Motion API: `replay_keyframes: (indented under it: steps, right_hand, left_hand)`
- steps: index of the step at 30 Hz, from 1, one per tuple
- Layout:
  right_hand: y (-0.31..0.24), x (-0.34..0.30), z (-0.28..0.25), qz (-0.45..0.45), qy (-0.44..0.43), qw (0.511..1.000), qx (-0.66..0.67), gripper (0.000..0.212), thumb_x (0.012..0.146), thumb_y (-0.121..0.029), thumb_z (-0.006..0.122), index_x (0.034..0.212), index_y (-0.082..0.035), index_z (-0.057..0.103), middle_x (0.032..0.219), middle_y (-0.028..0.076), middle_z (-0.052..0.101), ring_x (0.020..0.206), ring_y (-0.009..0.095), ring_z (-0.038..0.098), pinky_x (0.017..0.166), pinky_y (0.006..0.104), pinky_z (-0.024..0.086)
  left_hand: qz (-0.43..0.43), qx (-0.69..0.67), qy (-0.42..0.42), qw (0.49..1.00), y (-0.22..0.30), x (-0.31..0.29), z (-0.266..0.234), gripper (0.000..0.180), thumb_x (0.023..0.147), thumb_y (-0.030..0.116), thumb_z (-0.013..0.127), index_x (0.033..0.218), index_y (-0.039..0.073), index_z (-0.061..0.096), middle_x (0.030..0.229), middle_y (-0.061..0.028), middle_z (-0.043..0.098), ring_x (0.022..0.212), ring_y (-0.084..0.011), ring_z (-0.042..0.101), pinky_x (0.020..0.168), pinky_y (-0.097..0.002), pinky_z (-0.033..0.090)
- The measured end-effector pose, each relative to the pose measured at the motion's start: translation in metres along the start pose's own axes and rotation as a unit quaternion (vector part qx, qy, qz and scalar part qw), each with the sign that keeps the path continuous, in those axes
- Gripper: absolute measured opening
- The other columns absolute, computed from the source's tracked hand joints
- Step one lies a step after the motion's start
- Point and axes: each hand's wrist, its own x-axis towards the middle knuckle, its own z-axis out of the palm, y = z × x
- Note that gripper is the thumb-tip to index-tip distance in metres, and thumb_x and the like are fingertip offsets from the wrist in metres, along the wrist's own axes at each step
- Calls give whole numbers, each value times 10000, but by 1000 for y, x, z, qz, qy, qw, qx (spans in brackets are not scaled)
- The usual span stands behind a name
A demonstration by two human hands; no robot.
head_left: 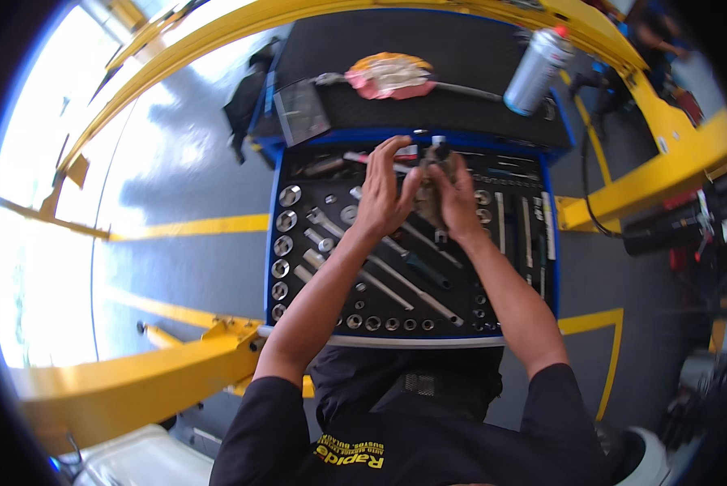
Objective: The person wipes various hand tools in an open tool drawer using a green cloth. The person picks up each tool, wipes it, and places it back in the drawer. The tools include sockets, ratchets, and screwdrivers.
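Above the open tool drawer [396, 341], my right hand [462, 206] is closed around a brownish-grey, grimy tool with metal ends [430, 198]; its exact kind is too blurred to tell. Close on the tool's left side, my left hand [385, 190] is raised with its fingers apart, holding nothing. Beneath both hands lies a black inlay with large sockets [286, 219] down its left side and smaller sockets [372, 323] along the front. Long metal bars [424, 296] and a dark-green-handled tool [427, 271] lie at a slant in the middle.
On the black cabinet top [339, 36] are a crumpled pink, orange and white cloth [389, 75] over a metal bar, a flat dark case [302, 111] and a red-capped spray can [538, 71]. Yellow lift arms [136, 381] flank the cabinet. Another person [651, 36] is at the far right.
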Motion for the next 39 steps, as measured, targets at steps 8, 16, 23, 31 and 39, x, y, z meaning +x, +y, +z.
replay_keyframes:
  steps: [8, 16, 23, 31, 39]
  right_hand:
    - [-35, -5, 3, 127, -47, 972, 192, 436, 1123, -502, 488, 995, -124, 664, 812, -40, 623, 707, 54, 569, 667, 256, 491]
    - [-17, 9, -13, -2, -56, 994, 98, 449, 1145, -442, 475, 916, -89, 631, 777, -49, 578, 685, 51, 512, 643, 244, 444]
    - [-21, 14, -20, -236, 67, 927, -284, 273, 1061, -26, 504, 1311, -27, 616, 1214, 68, 613, 968, 106, 599, 883, 285, 505]
    - [-52, -26, 23, -362, 18, 847, -388, 394, 904, -41, 646, 1295, -9, 609, 1261, 184, 601, 1215, 362, 542, 1059, 470, 418]
    - [-28, -47, 36, -427, -36, 791, -437, 439, 915, -125, 719, 1325, -25, 598, 1245, 162, 620, 1226, 366, 564, 1035, 497, 470]
  left_hand:
    - [-262, -492, -83, 826, 37, -26, 51, 657, 1141, 475, 307, 1662, 79, 249, 1664, -134, 354, 1552, -288, 332, 1278, -431, 263]
    - [-444, -606, -124, 648, 23, -55, 55, 494, 1164, 398, 369, 1559, 104, 418, 1506, -104, 549, 1400, -262, 530, 1188, -453, 425]
    - [-417, -500, -110, 751, 24, -53, 63, 427, 1144, 143, 478, 1530, -33, 432, 1376, -107, 614, 1241, -136, 566, 1066, -303, 466]
    - [-306, -510, -96, 798, 36, -32, 44, 251, 1103, 189, 568, 1295, 27, 586, 1198, -51, 654, 1099, -103, 614, 912, -301, 549]
    - [-267, -517, 25, 813, -27, -37, 28, 299, 1129, 314, 453, 1153, 50, 591, 922, -51, 630, 813, -169, 636, 737, -315, 559]
